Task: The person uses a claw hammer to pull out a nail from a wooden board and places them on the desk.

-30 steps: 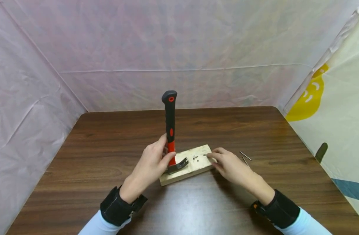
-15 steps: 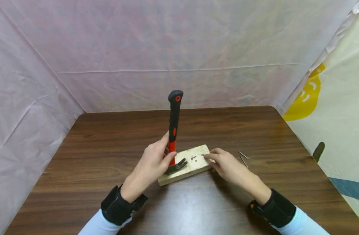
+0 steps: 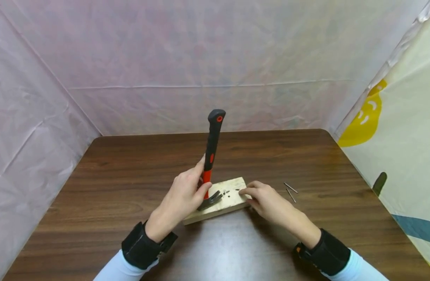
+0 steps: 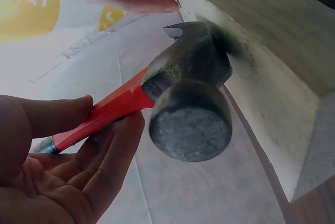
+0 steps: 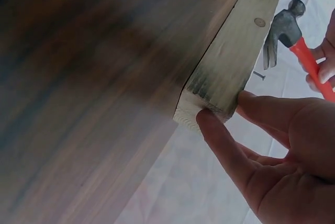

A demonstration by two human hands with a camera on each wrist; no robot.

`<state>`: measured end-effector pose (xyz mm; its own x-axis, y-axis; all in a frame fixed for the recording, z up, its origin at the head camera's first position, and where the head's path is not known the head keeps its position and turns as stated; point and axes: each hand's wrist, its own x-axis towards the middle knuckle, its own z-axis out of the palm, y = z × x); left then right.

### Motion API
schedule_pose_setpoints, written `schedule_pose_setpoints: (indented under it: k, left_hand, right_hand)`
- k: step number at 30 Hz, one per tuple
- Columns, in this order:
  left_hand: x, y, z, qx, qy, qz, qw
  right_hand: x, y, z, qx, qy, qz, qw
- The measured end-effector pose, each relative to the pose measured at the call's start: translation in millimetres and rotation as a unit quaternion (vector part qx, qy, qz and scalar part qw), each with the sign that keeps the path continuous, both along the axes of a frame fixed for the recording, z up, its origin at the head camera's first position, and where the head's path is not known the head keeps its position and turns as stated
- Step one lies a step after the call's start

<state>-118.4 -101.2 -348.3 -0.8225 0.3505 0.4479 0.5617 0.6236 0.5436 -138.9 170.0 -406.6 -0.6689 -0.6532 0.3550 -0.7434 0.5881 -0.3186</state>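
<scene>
A claw hammer (image 3: 211,150) with a black and red handle stands nearly upright, leaning right, its head on the wooden block (image 3: 220,210). My left hand (image 3: 182,191) holds the red part of the handle low down, thumb on one side and fingers on the other. In the left wrist view the hammer head (image 4: 191,124) shows its round face. My right hand (image 3: 269,199) grips the block's right end, fingertips at its top and end. A nail (image 5: 259,76) sticks out of the block near the claw, with several dark holes or marks around it.
Two loose nails (image 3: 291,188) lie on the brown wooden table (image 3: 148,156), just right of the block. Pale cloth (image 3: 200,58) hangs behind the table and at the left. A printed sheet (image 3: 408,156) hangs along the right side.
The block has shifted a little left and toward me, with my right hand moving along. The hammer's handle has tipped to the right, while my left hand keeps nearly the same place.
</scene>
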Motion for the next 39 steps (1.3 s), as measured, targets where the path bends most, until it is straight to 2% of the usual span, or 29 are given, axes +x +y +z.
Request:
schedule_pose_setpoints:
  k: [12,22,31,39]
  left_hand:
    - [-1.7,2.5,0.0,-0.020,0.018,-0.008,0.9996]
    - [-2.4,5.7,2.1,-0.016,0.010,-0.010,0.9998]
    - [-5.5,8.8,1.1,-0.013,0.017,-0.013,0.9997]
    - [-6.6,9.8,1.8,-0.026,0.013,-0.021,0.9993]
  right_hand:
    - [4.5,-3.9,1.2,-0.004,-0.005,0.004,1.0000]
    - [3.4,-5.0,3.3,-0.002,-0.009,0.004,0.9999]
    - [3.8,-6.7,5.1,0.009,-0.008,-0.001,0.9999]
    - [5.6,-6.7,4.8,0.012,-0.016,-0.008,0.9998]
